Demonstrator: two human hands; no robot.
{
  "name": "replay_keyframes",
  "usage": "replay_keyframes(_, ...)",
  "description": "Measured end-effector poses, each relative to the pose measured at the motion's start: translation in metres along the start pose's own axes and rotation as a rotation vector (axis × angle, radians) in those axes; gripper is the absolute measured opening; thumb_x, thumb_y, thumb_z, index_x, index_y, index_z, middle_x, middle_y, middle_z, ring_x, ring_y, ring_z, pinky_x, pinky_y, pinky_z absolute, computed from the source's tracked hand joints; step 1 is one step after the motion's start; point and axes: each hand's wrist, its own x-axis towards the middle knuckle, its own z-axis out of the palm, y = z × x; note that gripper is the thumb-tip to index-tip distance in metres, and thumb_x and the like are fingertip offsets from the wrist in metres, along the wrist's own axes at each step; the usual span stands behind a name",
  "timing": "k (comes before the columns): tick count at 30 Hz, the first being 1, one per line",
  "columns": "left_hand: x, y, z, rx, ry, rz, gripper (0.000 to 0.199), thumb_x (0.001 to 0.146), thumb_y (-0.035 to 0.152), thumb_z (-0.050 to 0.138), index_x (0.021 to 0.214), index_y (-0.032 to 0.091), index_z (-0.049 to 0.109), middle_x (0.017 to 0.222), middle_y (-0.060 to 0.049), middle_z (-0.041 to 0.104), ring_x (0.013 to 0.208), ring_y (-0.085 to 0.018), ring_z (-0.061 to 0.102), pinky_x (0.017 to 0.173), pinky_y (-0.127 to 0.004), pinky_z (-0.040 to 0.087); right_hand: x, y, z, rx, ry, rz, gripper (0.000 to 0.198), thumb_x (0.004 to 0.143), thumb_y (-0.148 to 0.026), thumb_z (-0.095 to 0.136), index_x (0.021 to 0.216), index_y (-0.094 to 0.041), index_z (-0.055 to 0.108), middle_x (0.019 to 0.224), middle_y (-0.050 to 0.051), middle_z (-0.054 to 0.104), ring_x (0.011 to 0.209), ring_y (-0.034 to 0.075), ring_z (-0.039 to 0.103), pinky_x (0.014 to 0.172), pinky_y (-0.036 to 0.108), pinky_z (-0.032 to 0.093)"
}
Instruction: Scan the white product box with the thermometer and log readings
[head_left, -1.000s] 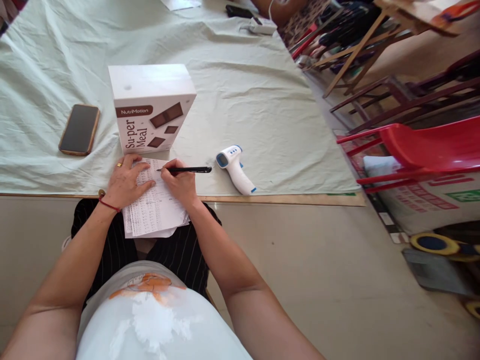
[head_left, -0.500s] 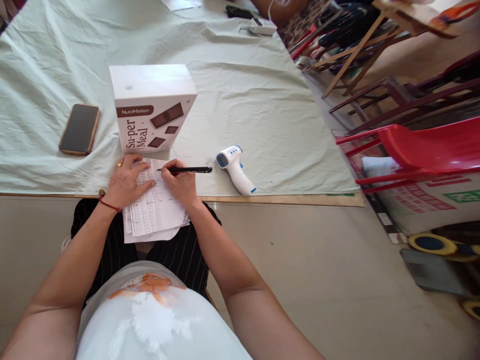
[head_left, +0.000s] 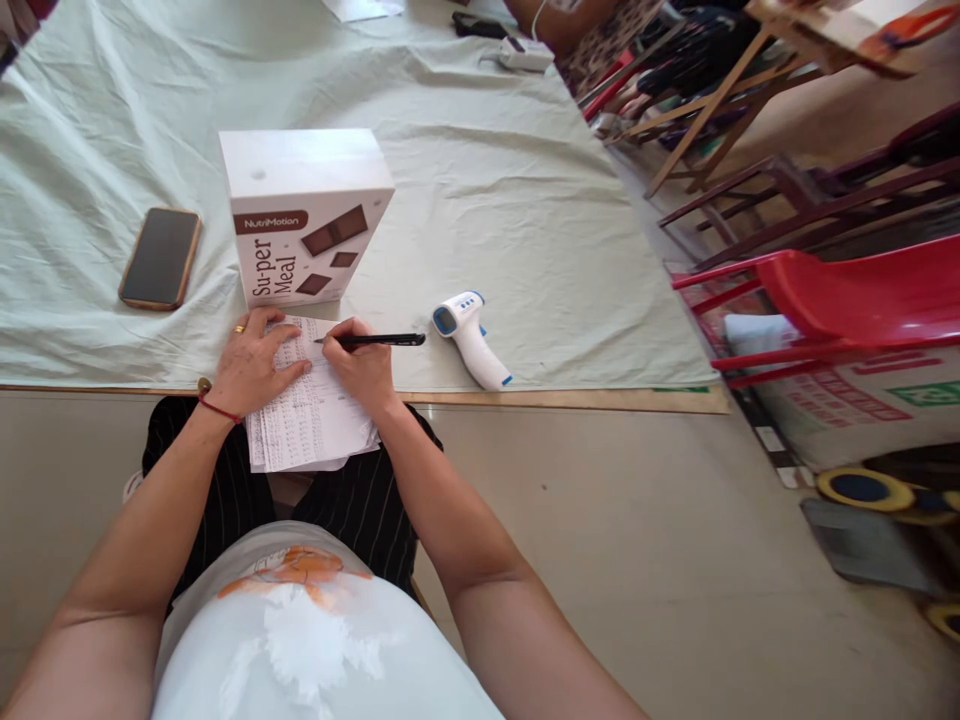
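A stack of white sheets (head_left: 300, 420) covered in rows of small handwriting lies at the table's near edge, its lower part hanging over my lap. My left hand (head_left: 255, 365) rests flat on the stack's left side, fingers spread. A black pen (head_left: 386, 340) is pinched in my right hand (head_left: 360, 365), its tip touching or just above the paper. Right behind the sheets stands a white box (head_left: 315, 240) with brown chocolate-like pieces printed on it. Right of my right hand lies a white and blue infrared thermometer (head_left: 469, 335).
A phone (head_left: 160, 258) lies left of the box on the pale green tablecloth (head_left: 525, 200). At the table's far edge are a white power strip (head_left: 525, 54) and a black object (head_left: 478, 24). A red chair (head_left: 870, 290) stands to the right, beyond the table.
The lower edges of the sheets sit slightly higher and look more gathered. Both hands and the pen have stayed in nearly the same place.
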Motion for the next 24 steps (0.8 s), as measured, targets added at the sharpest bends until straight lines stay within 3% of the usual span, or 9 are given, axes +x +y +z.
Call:
replay_keyframes(5, 0.0002, -0.0002, -0.0004, 0.003, 0.001, 0.01, 0.037, 0.089, 0.039, 0.079, 0.119, 0.019, 0.072, 0.134, -0.015, 0.061, 0.13, -0.036, 0.058, 0.116, -0.058, 0.047, -0.0005, -0.0012, -0.0001, 0.026, 0.061, 0.021, 0.007, 0.074, -0.029, 0.059, 0.068, -0.026, 0.056, 0.063, -0.003, 0.064, 0.064, 0.016, 0.06, 0.069, 0.032, 0.053)
replay_keyframes(24, 0.0002, 0.0002, -0.0014, 0.001, -0.001, 0.005, 0.037, 0.089, 0.039, 0.078, 0.119, 0.02, 0.072, 0.135, -0.015, 0.061, 0.129, -0.037, 0.058, 0.115, -0.059, 0.048, -0.0009, -0.0005, -0.0012, -0.043, 0.05, 0.008, 0.007, 0.074, -0.031, 0.058, 0.069, -0.027, 0.055, 0.064, -0.003, 0.066, 0.064, 0.017, 0.062, 0.07, 0.032, 0.053)
